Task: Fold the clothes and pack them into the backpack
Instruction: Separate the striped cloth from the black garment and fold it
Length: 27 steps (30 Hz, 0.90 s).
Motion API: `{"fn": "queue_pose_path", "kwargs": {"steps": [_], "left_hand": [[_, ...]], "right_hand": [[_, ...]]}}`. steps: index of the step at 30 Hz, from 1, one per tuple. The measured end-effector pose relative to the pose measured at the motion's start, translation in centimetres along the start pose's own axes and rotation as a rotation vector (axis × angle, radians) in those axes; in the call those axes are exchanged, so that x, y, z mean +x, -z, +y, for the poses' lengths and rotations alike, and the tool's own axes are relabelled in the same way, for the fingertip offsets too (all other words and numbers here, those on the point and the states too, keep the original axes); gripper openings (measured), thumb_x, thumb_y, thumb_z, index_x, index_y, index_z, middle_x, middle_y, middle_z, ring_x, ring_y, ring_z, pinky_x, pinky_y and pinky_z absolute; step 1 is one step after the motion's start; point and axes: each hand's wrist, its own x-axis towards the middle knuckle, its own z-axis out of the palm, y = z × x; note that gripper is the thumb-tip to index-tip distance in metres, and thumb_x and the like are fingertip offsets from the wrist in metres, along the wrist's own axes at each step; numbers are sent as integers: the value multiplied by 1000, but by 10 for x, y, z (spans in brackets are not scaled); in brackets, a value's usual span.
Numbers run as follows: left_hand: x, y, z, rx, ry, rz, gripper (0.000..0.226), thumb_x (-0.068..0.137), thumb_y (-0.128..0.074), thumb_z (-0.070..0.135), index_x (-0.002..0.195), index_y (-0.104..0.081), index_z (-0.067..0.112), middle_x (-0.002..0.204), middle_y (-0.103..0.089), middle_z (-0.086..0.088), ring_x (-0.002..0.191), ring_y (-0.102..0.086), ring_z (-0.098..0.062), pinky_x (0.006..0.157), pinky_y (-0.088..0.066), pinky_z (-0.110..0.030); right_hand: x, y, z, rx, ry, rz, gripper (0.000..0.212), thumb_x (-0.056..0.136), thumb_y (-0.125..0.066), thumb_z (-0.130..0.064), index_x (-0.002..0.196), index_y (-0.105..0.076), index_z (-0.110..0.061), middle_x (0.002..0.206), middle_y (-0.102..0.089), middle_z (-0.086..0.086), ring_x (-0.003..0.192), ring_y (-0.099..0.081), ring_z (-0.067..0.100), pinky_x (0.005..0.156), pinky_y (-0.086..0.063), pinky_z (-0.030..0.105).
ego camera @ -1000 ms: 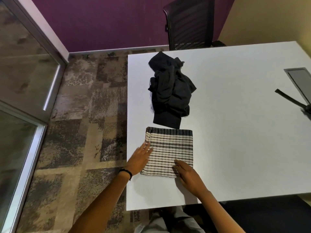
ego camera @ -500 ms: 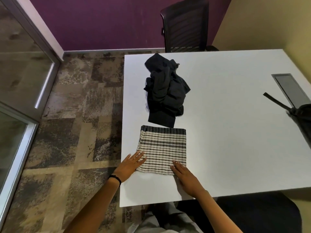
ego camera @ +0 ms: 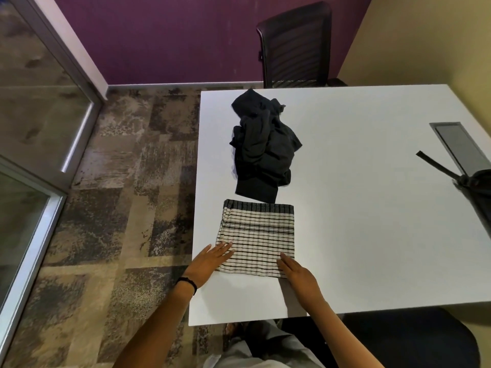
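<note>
Probably an office meeting room: white table, mesh office chair, patterned carpet tiles, glass partition.

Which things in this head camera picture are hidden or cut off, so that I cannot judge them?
- Dark backpack, head view: cut off by the right picture edge; whether it is open cannot be told.
- Crumpled black garment: its bunched folds hide what kind it is.
- Folded cream cloth with black stripes: near corners covered by left hand and right hand.
</note>
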Motion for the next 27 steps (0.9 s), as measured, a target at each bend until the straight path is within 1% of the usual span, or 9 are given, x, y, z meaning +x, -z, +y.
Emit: {"fn": "queue_pose_path", "kwargs": {"steps": [1,3,5,9,13,16,19,24,27], "left_hand": [[1,3,2,-47,10,-23,98,46,-91,2,132,-51,25,138,-50,3,119,-57,-16,97,-46,-35],[-2,4,4,-181,31,44,70,81,-68,0,141,-40,23,151,-23,1,139,-35,-21,114,-15,-34],[1,7,5,-276,45,79,55,97,-46,6,146,-30,24,156,-14,1,146,-16,-18,116,1,-26],[2,14,0,-592,202,144,41,94,-53,9,134,-52,18,145,-44,-3,134,-41,-19,113,-29,-26],[7,24,-8,-771,276,189,27,91,-59,13,118,-63,12,119,-66,-6,109,-61,-22,96,-48,-32],[14,27,-10,-853,291,229,32,94,-56,22,126,-54,18,121,-64,0,109,-61,-15,95,-50,-39],[20,38,-2,-900,321,277,37,98,-46,28,133,-43,17,127,-57,5,112,-57,-12,97,-49,-31],[32,42,0,-1042,368,420,26,100,-40,30,123,-43,19,124,-59,-1,110,-60,-15,90,-53,-28],[38,49,0,-1138,382,466,27,100,-40,26,125,-43,17,126,-57,-2,113,-58,-16,86,-50,-16]], "right_hand": [[0,2,-1,-20,-33,19,51,78,-72,-11,127,-57,-13,132,-57,-2,114,-61,19,94,-48,28],[-1,4,-2,-112,-9,12,57,57,-87,-9,111,-69,-10,118,-67,5,94,-70,20,76,-56,26],[-4,11,-4,-161,-35,-44,51,42,-93,-9,89,-75,-15,102,-73,2,75,-72,16,57,-56,21],[0,23,4,-51,-59,-34,23,85,-62,-9,108,-67,-13,113,-68,2,98,-66,23,79,-51,29],[6,37,9,45,-110,9,26,92,-53,-11,116,-63,-11,114,-67,2,101,-63,23,81,-46,27],[15,44,10,169,-167,45,23,93,-53,-12,113,-64,-11,109,-68,2,94,-65,18,79,-51,20],[27,53,4,283,-210,89,19,93,-52,-10,108,-64,-9,98,-66,-4,89,-63,14,70,-46,5],[42,66,-9,524,-239,135,14,94,-53,-16,106,-57,-22,86,-64,-12,81,-66,8,72,-55,19],[46,68,-11,617,-247,139,36,88,-63,-13,119,-48,-24,99,-62,-15,87,-63,-4,70,-50,9]]}}
